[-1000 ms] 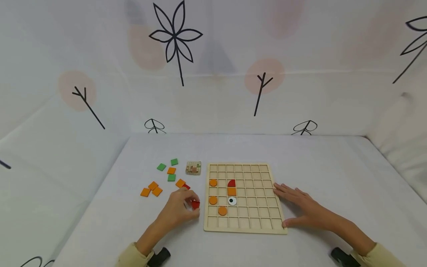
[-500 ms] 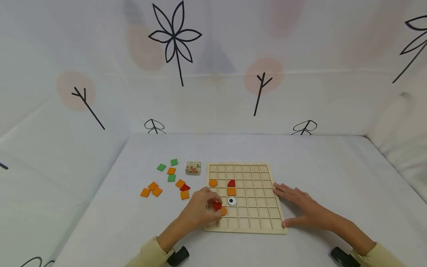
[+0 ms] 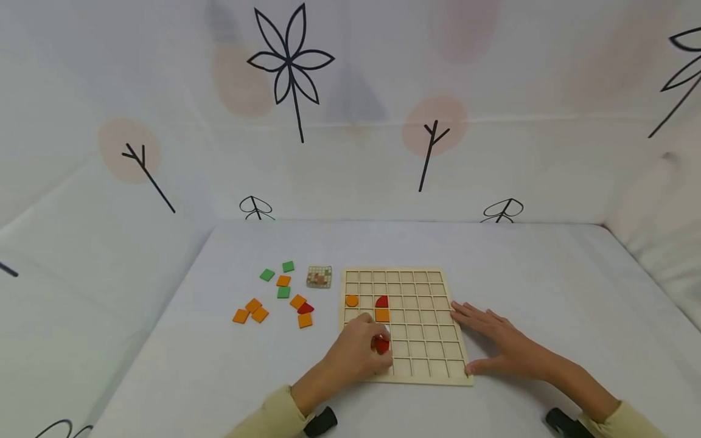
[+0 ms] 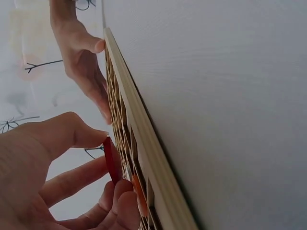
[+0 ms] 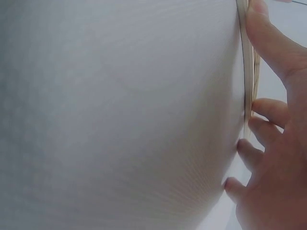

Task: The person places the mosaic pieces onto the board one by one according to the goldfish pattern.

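Note:
My left hand (image 3: 356, 353) pinches a red tile (image 3: 382, 345) between thumb and fingers, close over the wooden grid board (image 3: 432, 350). In the left wrist view the red tile (image 4: 112, 160) stands edge-on between thumb and fingertips, right at the board's cells. An orange round tile (image 3: 352, 301), a red quarter-circle tile (image 3: 382, 302) and an orange square tile (image 3: 382, 315) lie in cells. Other tiles on the board are mostly hidden by the left hand. My right hand (image 3: 509, 350) rests with fingers spread along the board's right edge; its fingertips touch that edge.
Left of the board lie several orange square tiles (image 3: 241, 316), green square tiles (image 3: 267, 275) and another red tile (image 3: 305, 309). A small pattern card (image 3: 319, 277) lies by the board's upper left corner. Patterned white cloth hangs behind the table.
The left hand has carried the red tile rightward from the table beside the board to over its lower left cells, covering the eye tile and lower orange round tiles. The right hand stays put.

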Available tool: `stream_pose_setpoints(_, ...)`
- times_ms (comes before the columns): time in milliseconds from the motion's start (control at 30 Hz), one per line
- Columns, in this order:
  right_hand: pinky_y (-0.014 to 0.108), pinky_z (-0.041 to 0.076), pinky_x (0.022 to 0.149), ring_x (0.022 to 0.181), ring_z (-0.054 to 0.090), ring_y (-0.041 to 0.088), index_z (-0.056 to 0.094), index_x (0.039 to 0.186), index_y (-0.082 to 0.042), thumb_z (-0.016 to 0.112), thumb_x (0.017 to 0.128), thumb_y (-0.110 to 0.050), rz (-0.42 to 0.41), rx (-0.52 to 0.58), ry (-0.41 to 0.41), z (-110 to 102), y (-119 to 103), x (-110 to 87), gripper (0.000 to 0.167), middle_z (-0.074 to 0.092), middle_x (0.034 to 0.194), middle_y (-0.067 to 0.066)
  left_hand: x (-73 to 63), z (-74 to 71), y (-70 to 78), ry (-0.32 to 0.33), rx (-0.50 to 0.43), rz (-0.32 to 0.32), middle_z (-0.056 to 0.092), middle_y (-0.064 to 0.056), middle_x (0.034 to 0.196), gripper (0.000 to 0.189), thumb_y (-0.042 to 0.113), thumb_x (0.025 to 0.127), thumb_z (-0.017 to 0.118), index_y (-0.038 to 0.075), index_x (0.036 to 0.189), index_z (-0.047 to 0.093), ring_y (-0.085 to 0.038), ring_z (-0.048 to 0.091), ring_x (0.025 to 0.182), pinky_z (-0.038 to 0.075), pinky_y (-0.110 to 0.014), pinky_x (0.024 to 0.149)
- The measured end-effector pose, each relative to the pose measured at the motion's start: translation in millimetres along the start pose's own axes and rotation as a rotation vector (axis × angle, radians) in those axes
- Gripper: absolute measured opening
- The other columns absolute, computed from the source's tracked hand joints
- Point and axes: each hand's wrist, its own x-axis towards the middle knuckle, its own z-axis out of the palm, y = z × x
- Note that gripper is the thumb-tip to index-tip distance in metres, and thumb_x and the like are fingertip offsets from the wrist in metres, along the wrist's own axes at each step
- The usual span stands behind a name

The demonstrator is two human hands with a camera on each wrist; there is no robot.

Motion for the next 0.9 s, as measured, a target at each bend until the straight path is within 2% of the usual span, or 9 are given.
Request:
stream_pose_setpoints(233, 0.009, -0.003, 0.104, 0.141, 0.012, 0.003, 0.039, 0.144, -0.009, 0.073, 0.074, -0.05, -0.006, 0.002, -0.001, 0.2, 0.5, 0.3, 0.088, 0.033, 0.15, 0.012, 3.4, 4.1, 7.7, -0.022, 0.091, -0.012, 0.054, 0.004, 0.078, 0.005, 0.013, 0.077, 0.073, 0.01, 0.081, 0.071, -0.007, 0.046, 0.072, 0.042, -0.015, 0.059)
stream_pose_setpoints(700, 0.009, -0.003, 0.105, 0.141, 0.013, 0.004, 0.041, 0.143, -0.009, 0.074, 0.073, -0.049, -0.009, -0.004, 0.013, -2.1, -0.7, 0.8, 0.087, 0.034, 0.149, 0.013, 5.2, 3.4, 5.3, 0.008, 0.081, 0.047, 0.055, 0.006, 0.081, 0.005, 0.014, 0.079, 0.076, 0.013, 0.082, 0.071, -0.006, 0.045, 0.074, 0.041, -0.017, 0.063)
stream_pose_setpoints(900, 0.008, -0.004, 0.104, 0.14, 0.011, 0.001, 0.04, 0.144, -0.011, 0.073, 0.074, -0.051, 0.019, 0.007, -0.001, -0.4, -0.7, -0.4, 0.087, 0.033, 0.15, 0.01, -2.3, -2.7, 0.5, 0.048, 0.06, 0.06, 0.056, 0.008, 0.087, 0.003, 0.018, 0.082, 0.073, 0.015, 0.083, 0.072, -0.006, 0.05, 0.076, 0.043, -0.018, 0.065)
